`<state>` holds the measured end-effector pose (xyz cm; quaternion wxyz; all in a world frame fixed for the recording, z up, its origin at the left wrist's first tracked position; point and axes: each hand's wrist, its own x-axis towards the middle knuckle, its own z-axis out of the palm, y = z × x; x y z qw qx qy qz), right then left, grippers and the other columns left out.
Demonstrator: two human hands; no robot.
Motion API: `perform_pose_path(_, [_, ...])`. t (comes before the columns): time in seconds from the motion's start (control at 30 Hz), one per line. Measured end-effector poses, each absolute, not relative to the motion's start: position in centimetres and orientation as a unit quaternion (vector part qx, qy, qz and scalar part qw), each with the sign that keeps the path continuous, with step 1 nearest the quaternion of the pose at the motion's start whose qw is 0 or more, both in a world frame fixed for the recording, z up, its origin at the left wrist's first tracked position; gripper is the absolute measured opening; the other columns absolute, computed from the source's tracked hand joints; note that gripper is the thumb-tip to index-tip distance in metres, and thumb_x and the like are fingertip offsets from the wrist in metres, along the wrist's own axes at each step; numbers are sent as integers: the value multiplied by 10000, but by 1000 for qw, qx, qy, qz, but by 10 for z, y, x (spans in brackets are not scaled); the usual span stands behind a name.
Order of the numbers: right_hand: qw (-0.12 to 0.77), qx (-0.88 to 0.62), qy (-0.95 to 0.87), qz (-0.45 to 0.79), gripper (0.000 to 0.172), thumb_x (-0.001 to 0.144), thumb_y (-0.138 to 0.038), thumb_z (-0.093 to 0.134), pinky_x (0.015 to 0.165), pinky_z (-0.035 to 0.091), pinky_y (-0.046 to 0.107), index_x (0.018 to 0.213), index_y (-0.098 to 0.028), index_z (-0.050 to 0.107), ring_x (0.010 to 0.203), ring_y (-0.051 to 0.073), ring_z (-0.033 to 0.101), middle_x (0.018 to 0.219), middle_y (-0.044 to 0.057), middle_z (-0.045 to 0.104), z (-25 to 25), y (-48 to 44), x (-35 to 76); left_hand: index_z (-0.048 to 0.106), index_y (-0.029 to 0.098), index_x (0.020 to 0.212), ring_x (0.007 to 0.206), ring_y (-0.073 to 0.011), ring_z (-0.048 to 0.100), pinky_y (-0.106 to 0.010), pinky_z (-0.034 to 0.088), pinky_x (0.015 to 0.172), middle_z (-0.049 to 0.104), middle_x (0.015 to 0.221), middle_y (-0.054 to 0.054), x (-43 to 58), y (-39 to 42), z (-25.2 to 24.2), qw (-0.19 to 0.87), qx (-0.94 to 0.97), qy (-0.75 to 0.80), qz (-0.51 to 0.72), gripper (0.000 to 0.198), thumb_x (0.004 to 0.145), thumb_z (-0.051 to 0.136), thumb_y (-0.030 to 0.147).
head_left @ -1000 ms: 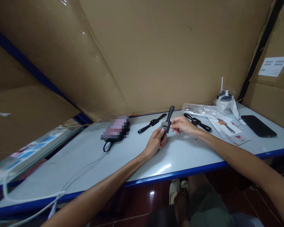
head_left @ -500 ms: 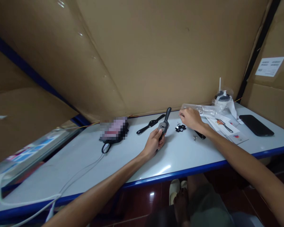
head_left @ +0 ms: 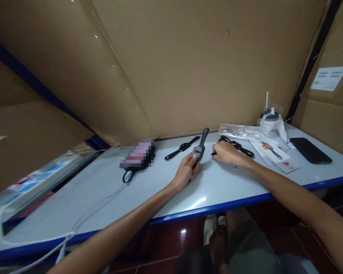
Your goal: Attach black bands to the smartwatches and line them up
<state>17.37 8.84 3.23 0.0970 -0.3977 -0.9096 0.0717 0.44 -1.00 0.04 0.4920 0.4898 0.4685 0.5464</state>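
My left hand (head_left: 186, 172) is closed around a black smartwatch (head_left: 200, 146), gripping its lower strap; the watch body faces up and the upper strap points away from me. My right hand (head_left: 226, 153) rests on the white table (head_left: 148, 190) just right of it, fingers curled over a small black part (head_left: 213, 153) whose tip shows at the fingertips. A second black watch (head_left: 236, 146) lies right behind my right hand. A third black watch (head_left: 182, 147) lies flat to the left of the held one.
A black pouch with a blurred patch (head_left: 137, 156) lies at the left. A clear plastic bag (head_left: 240, 131), printed cards (head_left: 276, 156), a wrapped white device (head_left: 270, 117) and a black phone (head_left: 310, 150) sit at the right. White cables (head_left: 45, 238) trail off the near left edge. Cardboard walls the back.
My right hand left the held watch, reached back toward the plastic bag, then came down on the small black part on the table. My left hand kept hold of the watch.
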Motion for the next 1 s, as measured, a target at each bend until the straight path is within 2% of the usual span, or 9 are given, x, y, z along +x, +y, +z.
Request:
perform_pose_path(0.17, [105, -404, -902, 110, 142, 819, -244, 713, 725, 464, 339, 905, -145, 766, 973, 320, 691, 1038, 204, 748, 30, 93, 172, 474, 207, 818, 330, -47, 247, -175, 134, 333, 361, 463, 107, 5, -10, 0, 490, 493, 470, 544, 403, 850, 653, 566])
perform_pose_path(0.37, [109, -394, -891, 199, 109, 711, -210, 807, 686, 447, 282, 809, -187, 766, 896, 250, 691, 891, 90, 770, 28, 100, 171, 475, 203, 821, 331, -44, 239, -174, 138, 331, 359, 463, 108, 5, -10, 0, 488, 495, 473, 542, 386, 860, 642, 548])
perform_pose_path(0.47, [149, -378, -894, 189, 125, 772, -230, 776, 703, 445, 282, 887, -181, 781, 860, 230, 685, 894, 86, 767, 36, 104, 177, 481, 199, 820, 332, -43, 238, -173, 138, 333, 357, 464, 107, 4, -10, 0, 488, 491, 471, 546, 378, 867, 639, 539])
perform_pose_path(0.57, [176, -358, -902, 165, 170, 785, -163, 750, 735, 442, 282, 950, -180, 788, 867, 220, 681, 931, 84, 768, 43, 107, 185, 483, 197, 817, 335, -41, 243, -171, 141, 337, 357, 465, 106, 4, -10, 0, 493, 488, 469, 547, 378, 863, 647, 535])
perform_pose_path(0.67, [113, -342, -920, 152, 229, 718, -146, 805, 705, 422, 274, 944, -188, 794, 889, 231, 673, 927, 74, 768, 45, 106, 187, 477, 199, 810, 337, -41, 243, -170, 139, 338, 355, 460, 107, 4, -10, 0, 494, 486, 468, 549, 382, 856, 650, 537])
perform_pose_path(0.77, [51, -334, -931, 136, 194, 710, -121, 790, 657, 384, 261, 891, -189, 797, 872, 216, 664, 906, 66, 767, 43, 102, 185, 471, 201, 808, 336, -41, 243, -170, 145, 339, 357, 456, 108, 5, -10, 1, 491, 484, 470, 551, 378, 859, 640, 535])
perform_pose_path(0.83, [40, -331, -934, 128, 131, 728, -113, 763, 642, 360, 256, 839, -176, 790, 846, 198, 651, 866, 62, 760, 43, 99, 183, 468, 202, 812, 334, -43, 242, -172, 146, 338, 360, 457, 108, 5, -10, 1, 493, 485, 470, 549, 370, 870, 627, 531])
perform_pose_path(0.93, [76, -323, -933, 140, 26, 760, -152, 749, 619, 325, 254, 737, -158, 757, 735, 158, 601, 714, 28, 703, 45, 99, 183, 466, 203, 816, 330, -44, 239, -177, 141, 339, 361, 459, 108, 5, -9, 1, 495, 485, 468, 548, 368, 884, 614, 533])
perform_pose_path(1.0, [131, -327, -919, 178, 132, 796, -200, 726, 594, 302, 254, 673, -152, 719, 636, 128, 541, 604, -6, 627, 48, 101, 183, 466, 202, 818, 332, -45, 242, -178, 140, 340, 366, 461, 107, 5, -9, 1, 494, 485, 465, 551, 372, 884, 617, 535])
